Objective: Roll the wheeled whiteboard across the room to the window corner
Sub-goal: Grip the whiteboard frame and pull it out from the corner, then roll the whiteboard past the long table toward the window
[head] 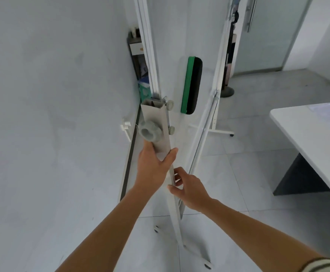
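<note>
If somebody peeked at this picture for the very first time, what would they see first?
Probably the two bare arms reaching up the middle, with the left hand wrapped around the whiteboard stand's upright post and the right hand gripping just below it. Next, the bright green and black eraser stuck on the whiteboard above the hands. A big grey knob sits on the post just above the left hand.

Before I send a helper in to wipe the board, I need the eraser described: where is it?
Find the wheeled whiteboard standing edge-on beside the left wall. The eraser clings to the board's face, right of the stand's upright post with its grey knobs. It is the only green and black thing on the white board.
</note>
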Demonstrator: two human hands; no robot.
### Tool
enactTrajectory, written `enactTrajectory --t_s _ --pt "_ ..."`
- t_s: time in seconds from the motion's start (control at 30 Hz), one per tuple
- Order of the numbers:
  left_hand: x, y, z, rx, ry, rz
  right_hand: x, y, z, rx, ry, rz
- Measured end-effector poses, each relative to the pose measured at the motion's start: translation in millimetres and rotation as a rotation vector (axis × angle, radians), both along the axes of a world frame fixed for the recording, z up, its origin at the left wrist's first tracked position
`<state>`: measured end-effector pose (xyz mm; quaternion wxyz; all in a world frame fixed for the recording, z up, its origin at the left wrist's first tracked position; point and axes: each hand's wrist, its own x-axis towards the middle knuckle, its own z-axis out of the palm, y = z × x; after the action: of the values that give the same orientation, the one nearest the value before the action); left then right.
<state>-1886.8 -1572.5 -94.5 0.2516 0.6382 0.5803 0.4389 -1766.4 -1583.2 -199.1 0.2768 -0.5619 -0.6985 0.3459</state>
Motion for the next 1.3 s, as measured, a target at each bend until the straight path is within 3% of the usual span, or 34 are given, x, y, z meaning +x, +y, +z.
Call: enactTrajectory --t_s 0.3,0.5,0.63,0.8,1.0,1.3 --pt "-19.6 -42.1 -39.7 -0.174 0.057 -0.091 50.2 -36.1 -20.8 -0.088 -0.114 -0.054" --pt "-16.8 -92.6 -112.3 -0.654 0.136 -0.205 161.1 -90.4 -63.3 -0.345 -0.079 -0.303" --pt "30.7 -75.4 -136.8 -0.820 0.105 -0.250 240.3 -98.9 -85.7 -0.432 -0.010 -0.483" --pt "135.4 -10.7 -140.8 -0.842 -0.033 -0.131 336.2 -62.7 -105.7 -0.479 0.096 -0.619" --pt "249.4 68.7 -122.5 -0.750 -0.090 -0.121 443.4 -0.9 -83.5 -0.471 0.139 -0.661" --pt "286.7 178.9 -127.1 -0.745 -0.143 0.013 517.1 129.1 -74.2 -0.426 0.229 -0.719"
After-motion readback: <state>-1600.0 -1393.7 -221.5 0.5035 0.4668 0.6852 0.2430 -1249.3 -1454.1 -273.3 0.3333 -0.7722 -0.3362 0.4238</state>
